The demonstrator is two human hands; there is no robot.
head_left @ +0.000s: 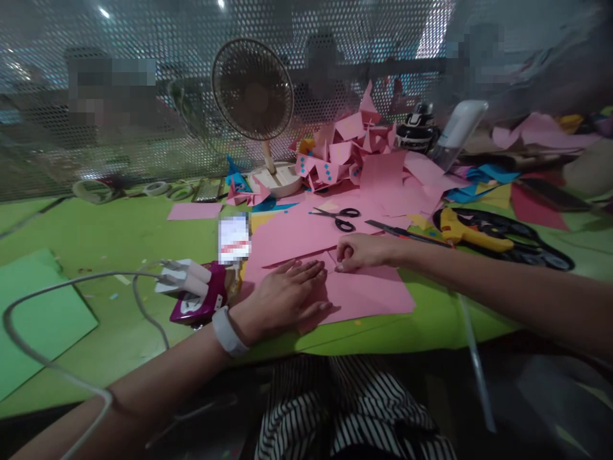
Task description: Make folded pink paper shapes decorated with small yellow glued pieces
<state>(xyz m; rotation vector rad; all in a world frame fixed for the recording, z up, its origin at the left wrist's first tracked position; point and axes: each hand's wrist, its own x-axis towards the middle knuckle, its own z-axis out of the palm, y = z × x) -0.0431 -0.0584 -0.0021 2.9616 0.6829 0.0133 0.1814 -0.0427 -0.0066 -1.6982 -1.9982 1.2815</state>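
My left hand [290, 291] lies flat on a pink paper sheet [371, 297] at the near edge of the table, its fingers stretched out to the right. A white band [228, 331] circles that wrist. Just beyond its fingertips, my right hand [354, 252] is closed and rests on the same paper. Its fingers are curled together, and I cannot make out what is in them. Behind both hands lies another pink sheet [292, 233], with black-handled scissors [342, 217] on it. A craft knife [407, 233] lies by my right forearm.
A small fan [253, 96] stands at the back, beside a heap of folded pink paper pieces [335, 150]. A white plug adapter [184, 278] with a cable sits on a purple box [205, 306] at left. A yellow-handled tool [472, 233] lies at right. Green paper [41, 319] is far left.
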